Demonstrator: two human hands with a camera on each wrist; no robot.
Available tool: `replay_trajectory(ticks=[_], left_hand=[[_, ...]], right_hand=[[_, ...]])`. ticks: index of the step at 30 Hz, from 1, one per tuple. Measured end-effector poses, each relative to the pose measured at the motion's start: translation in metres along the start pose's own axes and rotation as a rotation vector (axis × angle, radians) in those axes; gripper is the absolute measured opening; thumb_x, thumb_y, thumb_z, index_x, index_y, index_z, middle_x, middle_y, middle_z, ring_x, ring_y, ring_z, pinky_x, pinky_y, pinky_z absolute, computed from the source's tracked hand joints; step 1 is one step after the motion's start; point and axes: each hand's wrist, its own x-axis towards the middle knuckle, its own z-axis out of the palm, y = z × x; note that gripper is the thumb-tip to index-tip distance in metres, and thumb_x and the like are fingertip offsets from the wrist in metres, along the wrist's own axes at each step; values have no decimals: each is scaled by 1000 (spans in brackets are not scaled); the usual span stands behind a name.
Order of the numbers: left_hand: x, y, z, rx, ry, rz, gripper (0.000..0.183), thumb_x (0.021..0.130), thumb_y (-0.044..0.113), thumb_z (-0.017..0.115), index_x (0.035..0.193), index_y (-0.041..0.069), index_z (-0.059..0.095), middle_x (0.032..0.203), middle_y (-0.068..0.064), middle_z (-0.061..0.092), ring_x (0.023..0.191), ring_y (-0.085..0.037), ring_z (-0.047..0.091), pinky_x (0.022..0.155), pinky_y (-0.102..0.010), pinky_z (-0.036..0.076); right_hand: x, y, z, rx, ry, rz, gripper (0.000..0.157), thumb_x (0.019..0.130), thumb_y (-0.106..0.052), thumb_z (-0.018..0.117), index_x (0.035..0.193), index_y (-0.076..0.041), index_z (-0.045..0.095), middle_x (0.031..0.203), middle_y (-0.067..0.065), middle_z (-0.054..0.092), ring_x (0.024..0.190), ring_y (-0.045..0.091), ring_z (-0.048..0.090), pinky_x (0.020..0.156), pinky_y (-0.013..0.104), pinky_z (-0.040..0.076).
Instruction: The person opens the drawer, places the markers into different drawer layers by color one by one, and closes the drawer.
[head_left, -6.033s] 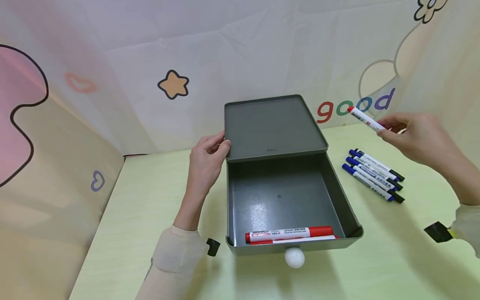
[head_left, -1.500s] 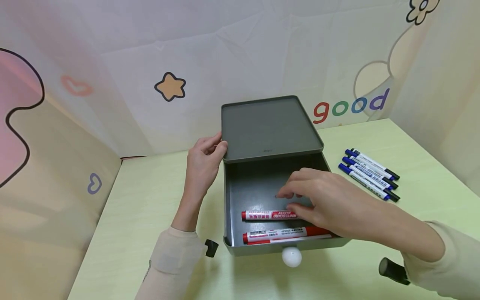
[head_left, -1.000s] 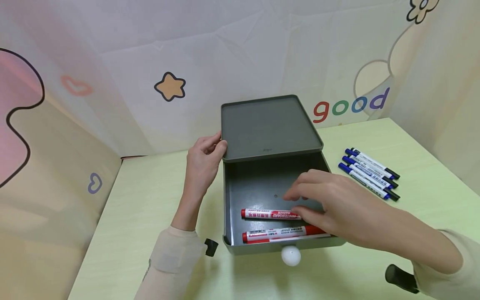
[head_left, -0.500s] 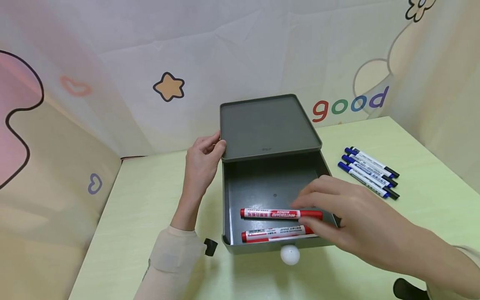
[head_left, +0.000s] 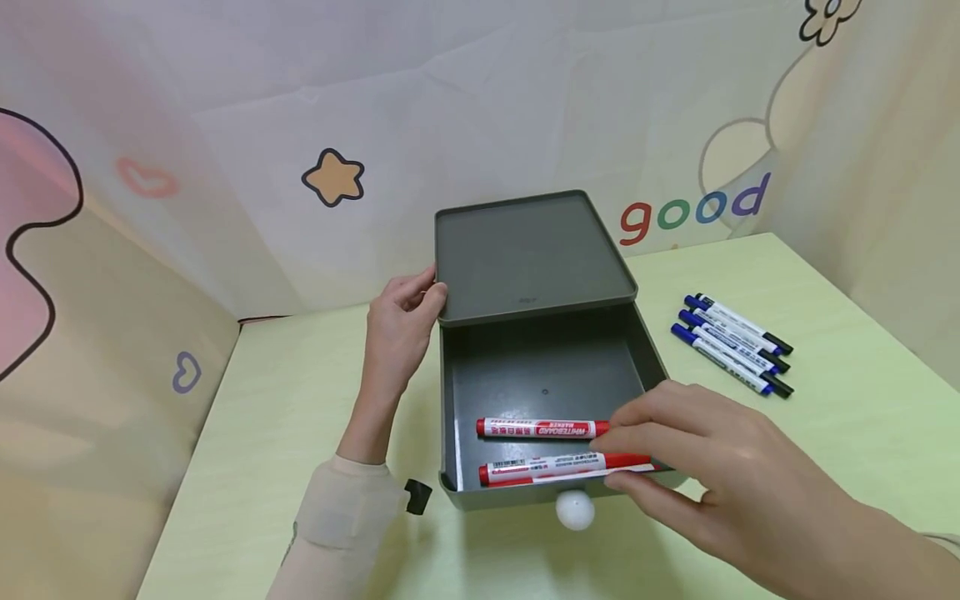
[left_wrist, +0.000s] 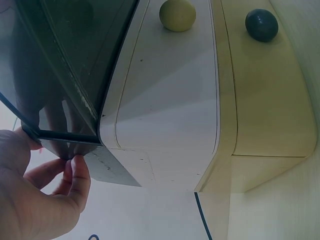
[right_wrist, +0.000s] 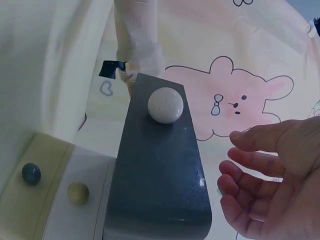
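My left hand (head_left: 397,333) grips the left edge of a small desktop drawer cabinet (head_left: 532,258), thumb at the rim of its grey top. The grey top drawer (head_left: 495,375) is pulled out toward me. Inside lies a red whiteboard marker (head_left: 536,428), its right end behind my right hand. A second red whiteboard marker (head_left: 540,468) lies along the front wall, with another red-and-white one partly hidden beneath it. My right hand (head_left: 727,467) hovers at the drawer's front right corner. Its thumb and fingers are apart and hold nothing, as the right wrist view shows too.
Several blue-and-black markers (head_left: 735,346) lie side by side on the table right of the cabinet. A white knob (head_left: 575,510) sticks out from the drawer front. Below it are a white drawer (left_wrist: 170,90) and a yellow drawer (left_wrist: 270,95). A printed curtain hangs behind.
Six seconds ago my right hand held a red marker over the table; that marker now lies in the drawer. The right hand has let go and drawn back toward the front right.
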Motion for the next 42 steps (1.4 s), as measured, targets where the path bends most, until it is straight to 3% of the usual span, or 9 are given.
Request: replay_trajectory(ticks=[4,7,11,18,22,27,37,42], left_hand=[[0,0,0,3,-1,1,39,100,23,66,137,10,69,115,-8,66,105,-23,65,82,-35,47],[1,0,0,3,-2,3,39,100,22,66,137,10,69,115,-8,66,106,-23,65,83,-35,48],[0,1,0,1,-3,3,39,100,23,66,137,9,69,116,-8,66,106,-22,65,84,-34,48],[0,-1,-1,-2,-2,4,39,100,23,65,137,10,68,116,-8,65,106,-22,64,83,-35,48],[0,-1,-1,3,2,8,39,100,22,66,137,9,68,116,-8,66,105,-22,64,84,-35,48],[0,-2,-1,5,-3,4,38,100,22,65,137,10,69,117,-8,65,105,-23,63,83,-35,47],[-1,-3,-1,6,-6,5,39,101,22,65,138,10,68,118,-8,65,108,-23,64,86,-36,48],[-1,-2,0,1,-9,9,40,101,22,65,139,10,67,119,-8,65,109,-22,64,87,-36,49]], right_hand=[[-5,0,5,-76,72,-85,31,106,-40,57,105,-18,78,106,-9,67,91,7,60,79,17,49],[-8,-2,9,-133,115,-126,31,106,-38,57,102,-15,79,101,-7,68,85,9,60,75,21,50],[-11,-9,12,-187,140,-127,33,106,-39,57,99,-16,80,97,-8,69,82,12,61,72,25,50],[-17,-25,10,-211,84,23,40,105,-51,53,100,-23,81,95,-14,69,82,4,63,72,18,52],[-19,-24,16,-182,153,-30,32,104,-45,60,101,-20,80,92,-10,69,76,6,62,64,16,51],[-25,-24,24,-171,167,-41,32,104,-43,59,102,-19,80,91,-10,67,73,4,58,61,13,47],[-35,-33,39,-174,63,112,40,106,-52,50,107,-24,79,94,-13,66,78,3,62,68,14,52],[-39,-34,46,-212,24,134,43,107,-54,44,110,-28,78,95,-16,67,81,1,64,71,16,54]])
